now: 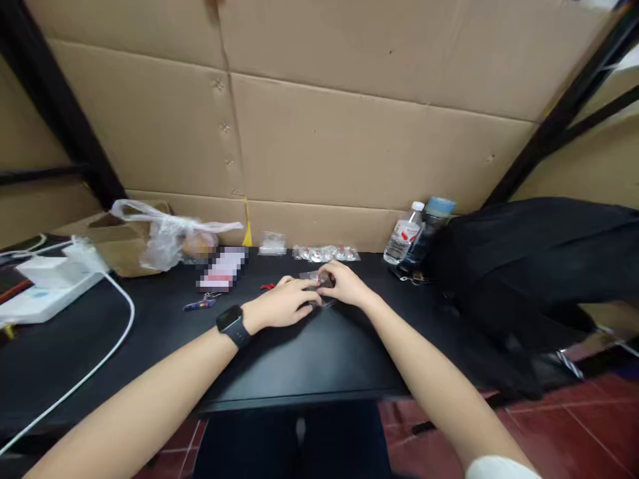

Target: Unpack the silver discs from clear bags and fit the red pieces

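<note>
My left hand [287, 303], with a dark smartwatch [233, 324] on its wrist, has its fingers bent onto a small clear plastic bag [327, 303] on the black table. From the other side my right hand [346, 283] pinches the same bag, its fingertips close to those of the left. Something dark shows inside or under the plastic between the fingers; its kind is hidden. Just left of my left hand's fingers lies a small red piece [267, 287]. Behind the hands is a row of clear packets [326, 253] with silvery and red contents.
At the back left stand a knotted plastic bag [167, 239], a phone [224, 268] and a keychain [200, 305]. A stack of clear bags [272, 243] lies behind. A water bottle [402, 236] and black backpack [529, 266] are right; a power strip [42, 299] with white cable is left.
</note>
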The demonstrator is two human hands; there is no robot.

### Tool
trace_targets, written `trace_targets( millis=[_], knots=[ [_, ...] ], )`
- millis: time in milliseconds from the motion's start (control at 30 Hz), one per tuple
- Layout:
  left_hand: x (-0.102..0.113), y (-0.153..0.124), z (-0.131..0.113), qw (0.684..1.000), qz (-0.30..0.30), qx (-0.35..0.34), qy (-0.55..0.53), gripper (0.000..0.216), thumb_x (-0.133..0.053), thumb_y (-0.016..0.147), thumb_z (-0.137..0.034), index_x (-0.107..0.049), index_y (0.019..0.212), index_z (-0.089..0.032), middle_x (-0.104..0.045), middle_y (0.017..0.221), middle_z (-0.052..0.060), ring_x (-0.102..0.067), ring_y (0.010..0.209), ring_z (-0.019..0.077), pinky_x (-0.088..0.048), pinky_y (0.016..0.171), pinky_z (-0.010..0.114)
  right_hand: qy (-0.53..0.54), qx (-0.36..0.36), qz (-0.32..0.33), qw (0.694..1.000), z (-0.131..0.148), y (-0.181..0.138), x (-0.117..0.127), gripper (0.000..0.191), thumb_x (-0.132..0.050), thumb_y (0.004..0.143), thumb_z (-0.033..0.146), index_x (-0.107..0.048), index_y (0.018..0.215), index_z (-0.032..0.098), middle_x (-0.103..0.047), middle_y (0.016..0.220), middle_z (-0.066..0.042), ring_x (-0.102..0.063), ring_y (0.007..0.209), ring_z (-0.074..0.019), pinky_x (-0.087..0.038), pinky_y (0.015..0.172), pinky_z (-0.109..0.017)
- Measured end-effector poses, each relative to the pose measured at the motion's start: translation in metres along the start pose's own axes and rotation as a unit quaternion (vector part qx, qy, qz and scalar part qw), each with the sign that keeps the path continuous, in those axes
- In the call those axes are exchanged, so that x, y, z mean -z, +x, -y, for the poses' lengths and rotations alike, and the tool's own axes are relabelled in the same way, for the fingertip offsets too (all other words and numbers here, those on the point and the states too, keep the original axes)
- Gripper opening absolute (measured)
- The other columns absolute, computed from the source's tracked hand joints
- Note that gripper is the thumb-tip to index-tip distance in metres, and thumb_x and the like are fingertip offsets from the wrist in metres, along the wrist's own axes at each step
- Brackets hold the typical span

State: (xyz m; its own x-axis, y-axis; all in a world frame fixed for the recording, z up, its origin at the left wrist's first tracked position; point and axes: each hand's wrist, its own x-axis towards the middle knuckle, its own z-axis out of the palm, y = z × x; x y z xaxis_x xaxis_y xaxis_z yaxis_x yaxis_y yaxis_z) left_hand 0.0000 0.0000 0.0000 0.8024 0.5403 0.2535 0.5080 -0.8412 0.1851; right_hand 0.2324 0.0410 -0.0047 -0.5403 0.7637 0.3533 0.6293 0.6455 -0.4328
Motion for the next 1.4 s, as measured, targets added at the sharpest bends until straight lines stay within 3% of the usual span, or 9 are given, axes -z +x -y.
trace_targets(
  millis=[133,233,333,467,667,800,967,1167,1400],
  knots=[
    [0.007,-0.001,0.005,0.998,-0.037,0.047,-0.001,0.047,-0.059,0.080,-0.017,-0.049,0.126,-0.025,-0.063,0.124,0.007,-0.060,0.111,0.0239,-0.035,0.097,0.039,0.060,0.022,0.014,0.998,-0.002,-0.006,0.026,0.015,-0.058,0.095,0.026,-0.067,0.104,0.018,-0.066,0.098,-0.006,-0.059,0.082,-0.0163,-0.047,0.076,-0.028],
    [0.001,0.002,0.009,0.993,-0.081,0.077,0.035,0.038,-0.058,0.087,-0.021,-0.052,0.125,-0.025,-0.064,0.119,0.007,-0.058,0.111,0.0251,-0.034,0.094,0.039,0.048,0.021,0.031,0.998,-0.004,-0.010,0.032,0.021,-0.063,0.087,0.014,-0.066,0.107,0.019,-0.064,0.102,-0.006,-0.059,0.081,-0.0157,-0.047,0.075,-0.027],
    [-0.005,0.006,0.013,0.990,-0.098,0.084,0.057,0.012,-0.056,0.093,-0.027,-0.061,0.103,-0.024,-0.067,0.108,0.005,-0.058,0.106,0.0246,-0.031,0.091,0.039,0.031,0.017,0.065,0.997,-0.004,-0.010,0.029,0.029,-0.078,0.074,0.016,-0.070,0.102,0.019,-0.061,0.102,-0.005,-0.057,0.078,-0.0143,-0.047,0.074,-0.026],
    [-0.004,0.006,0.017,0.988,-0.110,0.103,0.029,0.012,-0.051,0.095,-0.025,-0.062,0.092,-0.022,-0.071,0.097,0.004,-0.060,0.099,0.0220,-0.029,0.087,0.038,0.057,0.009,0.062,0.996,-0.002,-0.007,0.025,0.007,-0.071,0.084,0.025,-0.072,0.085,0.018,-0.065,0.093,-0.004,-0.058,0.076,-0.0136,-0.045,0.073,-0.025],
    [-0.003,0.006,0.021,0.975,-0.119,0.182,-0.053,0.009,-0.053,0.094,-0.029,-0.059,0.100,-0.025,-0.074,0.095,-0.001,-0.065,0.093,0.0205,-0.027,0.088,0.038,0.121,-0.077,0.051,0.988,-0.002,-0.006,0.022,0.013,-0.063,0.088,0.028,-0.068,0.085,0.016,-0.070,0.074,-0.002,-0.061,0.068,-0.0140,-0.045,0.069,-0.025],
    [-0.006,0.008,0.020,0.959,-0.126,0.236,-0.094,0.036,-0.057,0.090,-0.026,-0.046,0.124,-0.029,-0.075,0.084,-0.004,-0.067,0.094,0.0216,-0.027,0.092,0.040,0.144,-0.109,0.026,0.983,-0.003,-0.007,0.011,0.030,-0.064,0.085,0.023,-0.060,0.115,0.018,-0.070,0.072,0.002,-0.063,0.064,-0.0138,-0.046,0.068,-0.024],
    [-0.009,0.006,0.020,0.971,-0.109,0.212,-0.001,0.025,-0.049,0.094,-0.025,-0.061,0.115,-0.032,-0.074,0.093,0.001,-0.063,0.100,0.0239,-0.030,0.090,0.041,0.013,-0.073,0.032,0.997,0.005,-0.006,0.001,0.030,-0.055,0.089,0.014,-0.067,0.116,0.022,-0.067,0.080,-0.001,-0.062,0.073,-0.0142,-0.046,0.076,-0.026],
    [-0.011,0.003,0.024,0.976,-0.095,0.185,0.065,0.025,-0.057,0.089,-0.040,-0.070,0.108,-0.028,-0.065,0.118,0.008,-0.051,0.117,0.0306,-0.034,0.093,0.044,-0.106,-0.009,0.035,0.994,0.012,-0.006,-0.001,0.036,-0.069,0.082,0.022,-0.071,0.117,0.024,-0.056,0.134,-0.011,-0.050,0.122,-0.0291,-0.043,0.095,-0.040],
    [-0.007,0.006,0.020,0.978,-0.104,0.172,0.064,0.023,-0.048,0.090,-0.019,-0.066,0.103,-0.024,-0.071,0.106,0.008,-0.056,0.112,0.0261,-0.030,0.094,0.045,-0.083,-0.031,0.046,0.995,0.016,-0.002,-0.001,0.023,-0.057,0.096,0.028,-0.070,0.115,0.024,-0.074,0.108,-0.007,-0.064,0.104,-0.0241,-0.042,0.094,-0.039]
  ],
)
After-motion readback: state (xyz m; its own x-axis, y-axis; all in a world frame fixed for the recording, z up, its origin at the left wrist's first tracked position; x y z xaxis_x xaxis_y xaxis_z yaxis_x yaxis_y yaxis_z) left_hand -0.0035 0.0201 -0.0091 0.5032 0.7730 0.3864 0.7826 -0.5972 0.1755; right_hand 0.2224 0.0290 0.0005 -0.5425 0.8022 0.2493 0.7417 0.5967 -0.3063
